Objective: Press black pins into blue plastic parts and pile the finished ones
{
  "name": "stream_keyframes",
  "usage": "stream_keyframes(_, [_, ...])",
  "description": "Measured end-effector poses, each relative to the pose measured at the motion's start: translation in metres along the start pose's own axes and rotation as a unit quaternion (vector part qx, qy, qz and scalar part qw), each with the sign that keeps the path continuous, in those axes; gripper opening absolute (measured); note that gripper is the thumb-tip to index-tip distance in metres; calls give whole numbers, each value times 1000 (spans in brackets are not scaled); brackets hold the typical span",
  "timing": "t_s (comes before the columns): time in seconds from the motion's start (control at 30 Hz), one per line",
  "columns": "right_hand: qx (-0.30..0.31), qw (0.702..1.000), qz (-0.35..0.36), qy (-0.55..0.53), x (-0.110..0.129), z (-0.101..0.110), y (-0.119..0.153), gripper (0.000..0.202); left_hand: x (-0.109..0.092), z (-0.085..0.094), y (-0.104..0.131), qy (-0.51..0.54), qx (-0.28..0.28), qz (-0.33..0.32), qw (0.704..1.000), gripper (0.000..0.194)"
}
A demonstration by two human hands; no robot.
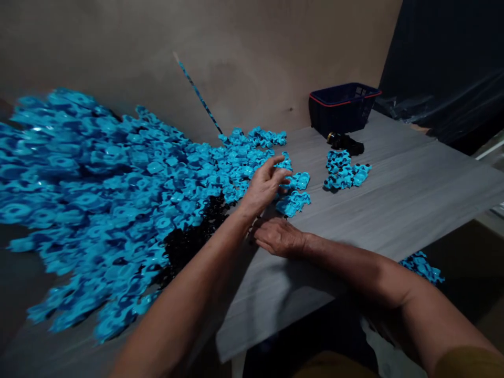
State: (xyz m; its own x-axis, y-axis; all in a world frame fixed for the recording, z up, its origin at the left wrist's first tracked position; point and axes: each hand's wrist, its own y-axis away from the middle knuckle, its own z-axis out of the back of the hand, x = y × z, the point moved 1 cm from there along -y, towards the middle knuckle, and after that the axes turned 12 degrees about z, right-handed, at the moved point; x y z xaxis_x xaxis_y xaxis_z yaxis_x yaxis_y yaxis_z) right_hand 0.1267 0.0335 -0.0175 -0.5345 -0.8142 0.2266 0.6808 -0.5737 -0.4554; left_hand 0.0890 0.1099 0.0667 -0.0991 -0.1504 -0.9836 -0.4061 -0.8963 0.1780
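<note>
I see the left forearm [197, 283] rise from the bottom edge, slanting up and to the right, nearly straight to the wrist [244, 211]. The left hand [264, 185] reaches farther forward than the other, its fingers [277, 159] loosely bent and pointing right, with gaps between them. My right forearm [350, 265] comes in from the lower right, bent at the elbow [409, 302], and runs leftward across my view. The right hand [280, 237] lies lower and nearer me, back upward, knuckles bent, fingertips just beside the left wrist; I cannot tell whether they pinch anything.
</note>
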Motion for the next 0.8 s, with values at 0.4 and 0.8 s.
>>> stream_keyframes(0.4, [134, 991, -20, 8, 9, -2, 1, 16, 31, -30, -27, -415, 47, -113, 902, 25])
stream_keyframes(0.8, [-78, 985, -15, -151, -1, -13, 1, 1, 14, 42, 11, -9, -214, -155, 964, 12])
